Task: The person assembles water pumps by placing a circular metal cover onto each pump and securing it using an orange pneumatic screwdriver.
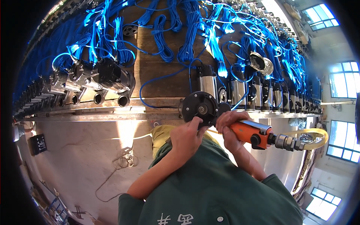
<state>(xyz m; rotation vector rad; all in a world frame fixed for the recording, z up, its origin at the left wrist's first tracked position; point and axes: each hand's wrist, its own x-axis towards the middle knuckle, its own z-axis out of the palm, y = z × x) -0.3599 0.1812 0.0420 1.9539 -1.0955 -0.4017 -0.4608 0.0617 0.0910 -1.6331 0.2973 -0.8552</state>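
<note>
A round black pump end (203, 108), with screws around its rim and a hub in the middle, faces me at the bench's front edge. My left hand (188, 135) has its fingers curled and pressed against the lower edge of this pump end. In my right hand (231, 127) is an orange air tool (253, 134), held by its body. The tool's front points at the right side of the pump end, where my fingers and a black part hide its tip. From its rear metal coupling runs a yellow air hose (321, 138).
Steel-bodied pumps (112, 77) lie in a row along the left bench; more steel pumps (239, 92) stand on the right. Bundled blue cables (160, 39) cover the wooden bench top (161, 77). A loose cord (125, 161) and a black box (38, 144) lie on the floor.
</note>
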